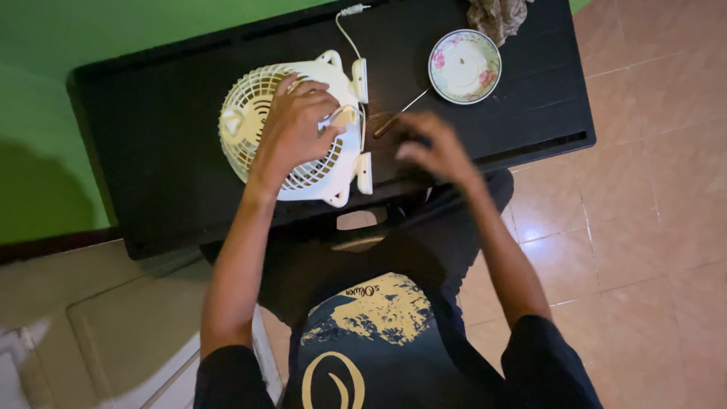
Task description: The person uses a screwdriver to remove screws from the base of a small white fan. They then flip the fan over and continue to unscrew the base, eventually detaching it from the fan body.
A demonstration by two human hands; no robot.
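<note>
Left hand [299,125] lies spread over the white fan [291,132] on the black table [151,136], fingers covering part of the grille. Right hand [435,148] is blurred, fingers loosely curled near a screwdriver [400,115], can't tell if touching. Saucer [464,66] sits beyond the fingertips, rag [496,17] cut off.

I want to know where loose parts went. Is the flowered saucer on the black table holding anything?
Empty, as far as shows: the saucer has a bare white centre inside its flowered rim. Anything tiny would be too small to tell.

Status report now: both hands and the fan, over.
Left hand flat on white fan, lying on black table. Right hand open, blurred, beside screwdriver. Saucer behind, clear of both.
</note>
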